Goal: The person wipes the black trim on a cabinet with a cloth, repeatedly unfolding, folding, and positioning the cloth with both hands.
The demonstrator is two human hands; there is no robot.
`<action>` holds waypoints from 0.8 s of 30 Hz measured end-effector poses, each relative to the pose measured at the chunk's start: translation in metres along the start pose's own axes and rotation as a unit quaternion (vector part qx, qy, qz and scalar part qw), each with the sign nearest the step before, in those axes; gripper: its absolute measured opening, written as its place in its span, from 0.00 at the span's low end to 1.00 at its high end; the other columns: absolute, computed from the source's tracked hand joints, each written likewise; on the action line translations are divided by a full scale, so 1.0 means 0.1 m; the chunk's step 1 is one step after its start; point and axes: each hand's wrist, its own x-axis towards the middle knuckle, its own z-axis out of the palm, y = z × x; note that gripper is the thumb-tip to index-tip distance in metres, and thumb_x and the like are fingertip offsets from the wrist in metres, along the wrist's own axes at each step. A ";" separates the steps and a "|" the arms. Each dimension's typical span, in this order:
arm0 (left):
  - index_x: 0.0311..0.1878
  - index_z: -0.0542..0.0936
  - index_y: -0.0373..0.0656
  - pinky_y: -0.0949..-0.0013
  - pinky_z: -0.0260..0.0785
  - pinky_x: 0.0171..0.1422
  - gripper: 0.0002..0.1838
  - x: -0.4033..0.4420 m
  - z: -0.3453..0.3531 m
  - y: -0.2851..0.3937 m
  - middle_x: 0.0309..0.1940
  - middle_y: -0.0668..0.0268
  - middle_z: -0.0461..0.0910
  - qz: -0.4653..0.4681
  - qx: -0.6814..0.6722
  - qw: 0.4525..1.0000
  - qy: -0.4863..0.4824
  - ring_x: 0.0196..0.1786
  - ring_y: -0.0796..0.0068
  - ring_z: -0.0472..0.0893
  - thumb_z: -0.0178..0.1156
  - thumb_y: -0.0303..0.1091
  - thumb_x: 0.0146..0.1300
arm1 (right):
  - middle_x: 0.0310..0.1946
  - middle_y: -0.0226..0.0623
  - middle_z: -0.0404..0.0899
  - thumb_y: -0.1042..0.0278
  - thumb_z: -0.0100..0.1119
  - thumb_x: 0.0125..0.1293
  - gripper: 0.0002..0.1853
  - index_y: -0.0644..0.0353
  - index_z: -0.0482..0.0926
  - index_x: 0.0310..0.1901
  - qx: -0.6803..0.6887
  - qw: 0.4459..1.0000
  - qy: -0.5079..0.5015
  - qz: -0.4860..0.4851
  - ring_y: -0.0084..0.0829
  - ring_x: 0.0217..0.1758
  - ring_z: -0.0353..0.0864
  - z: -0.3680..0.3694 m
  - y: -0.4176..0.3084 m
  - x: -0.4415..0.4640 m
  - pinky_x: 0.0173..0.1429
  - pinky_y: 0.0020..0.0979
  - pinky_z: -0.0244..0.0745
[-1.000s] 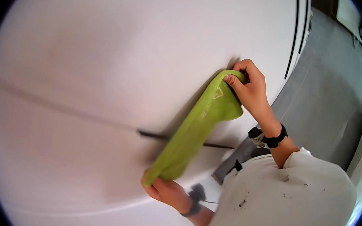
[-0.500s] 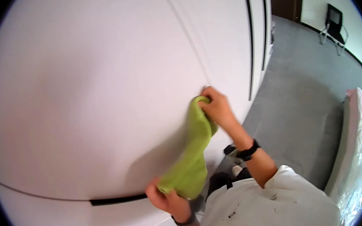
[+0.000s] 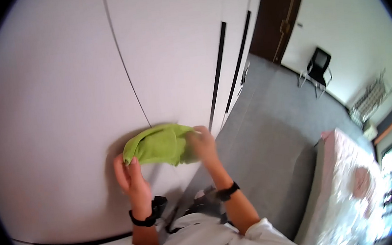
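Observation:
A green cloth (image 3: 158,145) is stretched sideways between my two hands, folded over on itself, close in front of a white cabinet door (image 3: 58,112). My left hand (image 3: 134,178) pinches its left end between thumb and fingers. At the other end my right hand (image 3: 204,145), somewhat blurred, grips the cloth. Both wrists wear black bands. Whether the cloth touches the door I cannot tell.
Long black handles (image 3: 218,73) run down the cabinet doors to the right. Grey floor (image 3: 263,130) stretches toward a brown door (image 3: 277,15) and a black chair (image 3: 318,66). A plastic-wrapped mattress (image 3: 339,193) lies at right.
My left hand has risen, bringing the cloth from a steep slant to nearly level. The view has swung right, showing more of the room.

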 end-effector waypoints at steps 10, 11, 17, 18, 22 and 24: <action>0.48 0.69 0.38 0.79 0.60 0.43 0.09 0.16 1.04 -0.80 0.38 0.71 0.71 0.026 0.247 0.957 -0.151 0.36 0.86 0.65 0.50 0.32 0.70 | 0.49 0.40 0.76 0.73 0.49 0.68 0.21 0.66 0.67 0.62 0.461 0.886 -0.021 0.049 0.31 0.50 0.77 -1.31 -0.30 0.99 0.56 0.33 0.73; 0.48 0.69 0.37 0.78 0.60 0.41 0.09 0.26 1.18 -0.85 0.37 0.69 0.72 0.019 0.212 0.964 -0.160 0.36 0.85 0.66 0.53 0.30 0.68 | 0.50 0.40 0.76 0.74 0.48 0.68 0.20 0.66 0.67 0.61 0.486 0.873 0.002 0.024 0.30 0.52 0.76 -1.30 -0.39 1.18 0.56 0.32 0.73; 0.47 0.68 0.37 0.80 0.59 0.37 0.08 0.88 1.85 -1.16 0.37 0.69 0.72 -0.017 0.156 0.972 -0.177 0.33 0.88 0.64 0.51 0.30 0.70 | 0.51 0.39 0.76 0.76 0.50 0.68 0.21 0.63 0.66 0.62 0.374 0.921 0.020 -0.108 0.27 0.52 0.75 -1.23 -0.91 2.35 0.57 0.28 0.71; 0.46 0.68 0.37 0.80 0.62 0.40 0.07 0.96 1.91 -1.27 0.38 0.66 0.74 0.012 0.172 0.970 -0.173 0.34 0.86 0.67 0.51 0.29 0.69 | 0.51 0.39 0.76 0.77 0.50 0.68 0.22 0.63 0.65 0.63 0.329 0.935 0.024 -0.126 0.26 0.52 0.75 -1.21 -0.97 2.50 0.57 0.27 0.70; 0.43 0.70 0.32 0.69 0.73 0.41 0.09 1.21 2.20 -1.63 0.41 0.52 0.80 0.239 0.142 0.949 -0.149 0.38 0.64 0.81 0.57 0.26 0.64 | 0.56 0.39 0.71 0.75 0.59 0.63 0.30 0.61 0.59 0.65 0.348 0.918 -0.014 -0.189 0.29 0.57 0.71 -1.09 -1.09 3.00 0.59 0.30 0.68; 0.34 0.72 0.30 0.66 0.75 0.41 0.06 1.25 2.24 -1.67 0.36 0.51 0.81 0.285 0.185 0.917 -0.211 0.39 0.57 0.81 0.58 0.24 0.61 | 0.57 0.39 0.70 0.73 0.62 0.61 0.32 0.61 0.59 0.65 0.334 0.921 -0.023 -0.199 0.30 0.58 0.70 -1.00 -1.08 3.14 0.61 0.32 0.67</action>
